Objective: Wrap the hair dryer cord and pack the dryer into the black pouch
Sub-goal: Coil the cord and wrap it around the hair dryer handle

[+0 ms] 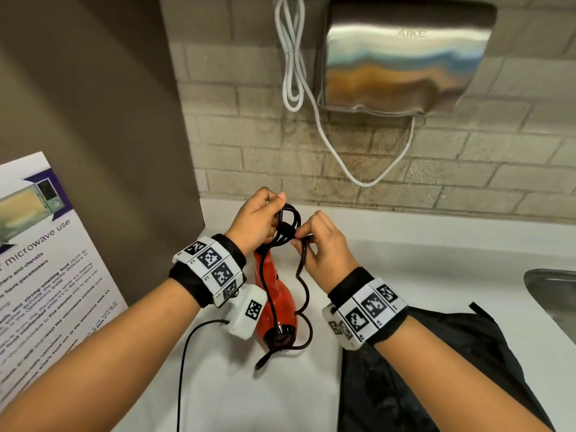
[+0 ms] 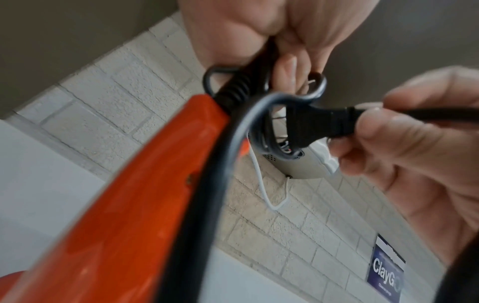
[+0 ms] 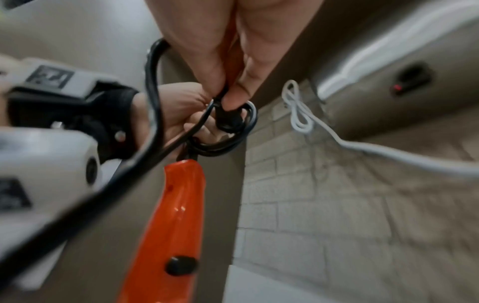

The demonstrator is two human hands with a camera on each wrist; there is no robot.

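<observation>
Two forearms banded with coded wrist markers reach over a white countertop (image 1: 405, 244), where the left hand (image 1: 254, 221) is curled around black loops of the hair dryer cord (image 1: 288, 218) gathered at the top of the handle. Just beside it, the right hand (image 1: 324, 244) pinches the plug (image 2: 318, 125) between thumb and fingertips, poking it toward the coil. Hanging below the left hand, the red hair dryer (image 1: 277, 297) points barrel-down, its nozzle end near the counter, with slack cord trailing along its side and curling beneath it. Nearby on the right lies the black pouch (image 1: 436, 363), crumpled flat on the counter. Behind, a stainless hand dryer (image 1: 402, 57) and its looped white cable (image 1: 291, 57) hang on the brick-tiled wall; a microwave-use poster (image 1: 40, 244) leans at left.
</observation>
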